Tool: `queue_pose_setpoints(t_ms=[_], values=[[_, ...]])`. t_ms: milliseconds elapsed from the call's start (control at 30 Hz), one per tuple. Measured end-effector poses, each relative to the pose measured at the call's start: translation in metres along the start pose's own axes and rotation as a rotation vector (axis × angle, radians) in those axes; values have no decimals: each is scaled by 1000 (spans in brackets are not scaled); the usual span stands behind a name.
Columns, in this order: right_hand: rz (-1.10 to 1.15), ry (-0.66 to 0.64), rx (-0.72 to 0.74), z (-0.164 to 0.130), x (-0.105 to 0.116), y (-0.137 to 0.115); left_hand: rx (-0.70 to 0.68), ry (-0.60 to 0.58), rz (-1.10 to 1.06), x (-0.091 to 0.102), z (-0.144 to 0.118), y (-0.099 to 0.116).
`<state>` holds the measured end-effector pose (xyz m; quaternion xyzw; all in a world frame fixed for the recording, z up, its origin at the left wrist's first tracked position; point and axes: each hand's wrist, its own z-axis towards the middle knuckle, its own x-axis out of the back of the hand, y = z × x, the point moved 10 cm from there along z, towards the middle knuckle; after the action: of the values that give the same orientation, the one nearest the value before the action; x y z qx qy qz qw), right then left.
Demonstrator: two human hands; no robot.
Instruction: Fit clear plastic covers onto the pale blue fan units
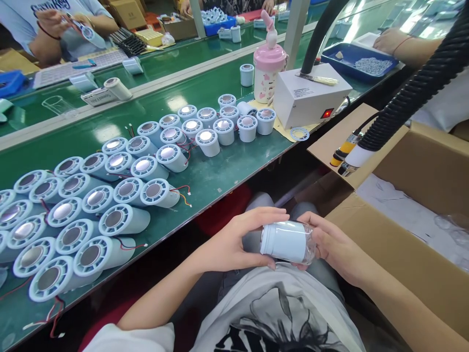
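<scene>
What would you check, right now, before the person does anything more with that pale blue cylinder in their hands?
1. Both hands on the cylinder: ok, left hand and right hand clasp its ends.
2. Clear end cap seated: cannot tell, the right hand covers it.
3. Wires free of the fingers: cannot tell, none show.
4. Open carton within reach: ok, beside the right hand.
5. Black hose clear of the hands: ok, above the carton.
</scene>
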<state>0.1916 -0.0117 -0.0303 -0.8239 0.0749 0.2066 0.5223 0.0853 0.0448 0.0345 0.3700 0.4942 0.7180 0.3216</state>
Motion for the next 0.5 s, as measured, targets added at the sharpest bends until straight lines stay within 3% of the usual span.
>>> queue_pose_setpoints(t_ms=[300,500], values=[[175,12,-200,4,-7,21,7,-3,-28,-1,0,-3],[256,-91,-397,1,-20,37,58,14,-38,-3,-3,-10]])
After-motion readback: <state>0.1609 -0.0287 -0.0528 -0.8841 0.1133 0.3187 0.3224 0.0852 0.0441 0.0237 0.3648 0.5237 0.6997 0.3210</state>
